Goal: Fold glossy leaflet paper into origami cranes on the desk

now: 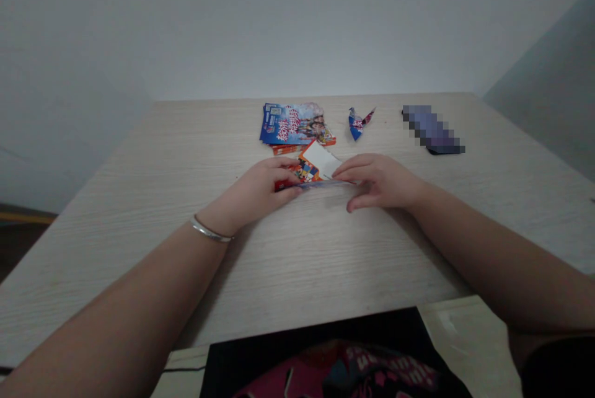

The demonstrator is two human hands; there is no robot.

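Observation:
Near the middle of the table lies a printed paper sheet (pixel 320 162), orange and white with a colourful picture, partly folded along the edge facing me. My left hand (pixel 264 190) grips its left end, the thumb under the near edge and the fingers on top. At the right end, the fingertips of my right hand (pixel 376 181) touch the paper, while the thumb stands apart from it. The fingers cover parts of both ends of the sheet.
Behind the paper is a stack of blue and orange leaflets (pixel 290 125). To its right stands a folded paper bird (pixel 357 124). A blurred-out dark flat object (pixel 432 130) lies farther right on the pale wooden table (pixel 195 137). A wall rises behind the table.

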